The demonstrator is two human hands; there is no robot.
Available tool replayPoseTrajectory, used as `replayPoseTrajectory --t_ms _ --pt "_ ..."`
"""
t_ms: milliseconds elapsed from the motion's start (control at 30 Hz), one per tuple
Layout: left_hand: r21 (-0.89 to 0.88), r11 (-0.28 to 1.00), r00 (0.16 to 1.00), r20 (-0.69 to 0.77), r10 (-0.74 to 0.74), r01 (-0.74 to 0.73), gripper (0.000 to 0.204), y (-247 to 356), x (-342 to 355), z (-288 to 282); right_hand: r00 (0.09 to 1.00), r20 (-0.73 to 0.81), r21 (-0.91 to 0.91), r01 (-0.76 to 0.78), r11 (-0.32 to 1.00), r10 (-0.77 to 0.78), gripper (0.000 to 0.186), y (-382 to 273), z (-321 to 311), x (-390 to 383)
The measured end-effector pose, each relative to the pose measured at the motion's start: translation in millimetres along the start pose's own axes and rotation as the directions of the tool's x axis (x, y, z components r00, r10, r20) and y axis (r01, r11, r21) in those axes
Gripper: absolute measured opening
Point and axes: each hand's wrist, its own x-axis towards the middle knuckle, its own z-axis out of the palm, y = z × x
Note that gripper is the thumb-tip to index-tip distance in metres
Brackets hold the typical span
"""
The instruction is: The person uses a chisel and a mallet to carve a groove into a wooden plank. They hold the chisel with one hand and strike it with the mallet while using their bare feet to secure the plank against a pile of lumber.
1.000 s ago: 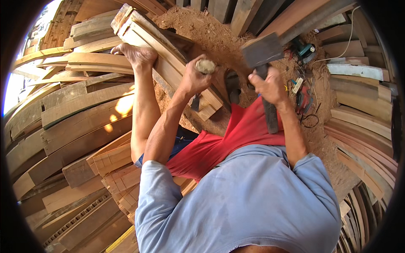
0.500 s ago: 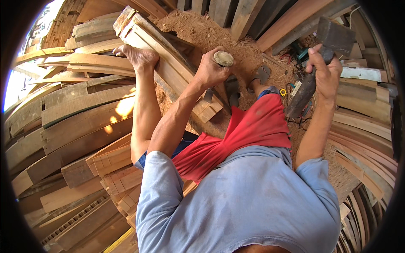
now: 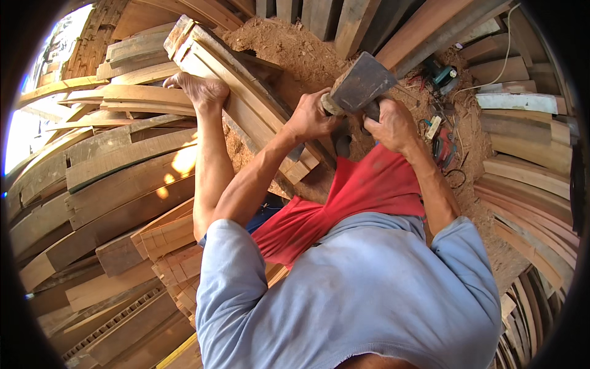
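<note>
Gripping mallet (image 3: 362, 85) in right hand (image 3: 394, 127), chisel (image 3: 332, 105) in left hand (image 3: 312, 118).
Having board (image 3: 246, 106) leftward, nearer to left hand, with long axis running from far beyond it to just beneath it.

"What sort of place are we in?"
"A woodworking shop: we have stacked boards (image 3: 117, 157) on our left and more timber (image 3: 525, 142) piled on our right."
"And what do we see on the ground (image 3: 483, 206)?"
"Sawdust (image 3: 289, 49) spread before us, with a green power tool (image 3: 442, 75) and a red tool (image 3: 444, 147) lying there; above it we see a mallet (image 3: 364, 81)."
</note>
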Motion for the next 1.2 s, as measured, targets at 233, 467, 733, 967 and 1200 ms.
replayPoseTrajectory --t_ms 233,467,733,967,1200 --pt "-0.041 0.985 0.985 0.022 -0.169 0.170 0.020 -12.1 -7.2 0.4 0.908 -0.339 0.605 0.008 0.796 0.248 0.016 7.8 -59.9 24.9" --pt "0.033 0.999 0.998 0.040 -0.041 0.040 0.018 -7.1 -24.4 1.8 0.995 -0.095 0.240 0.051 0.969 -0.029 0.025 14.2 31.3 -11.2" --pt "-0.006 0.999 0.995 -0.085 -0.045 0.045 0.016 -18.4 -53.8 -14.4 0.959 -0.154 0.617 -0.094 0.781 0.237 0.020 -12.1 -32.4 -0.1" --pt "-0.097 0.989 0.981 -0.154 -0.122 0.107 0.020 -5.8 -25.8 -12.9 0.846 -0.509 0.649 0.255 0.717 0.160 0.016 -11.3 -125.7 13.2" --pt "-0.077 0.997 0.994 -0.109 0.007 -0.016 0.019 -3.6 -29.5 -7.3 0.983 -0.180 0.205 0.062 0.977 -0.024 0.024 -18.8 -11.6 -1.2"
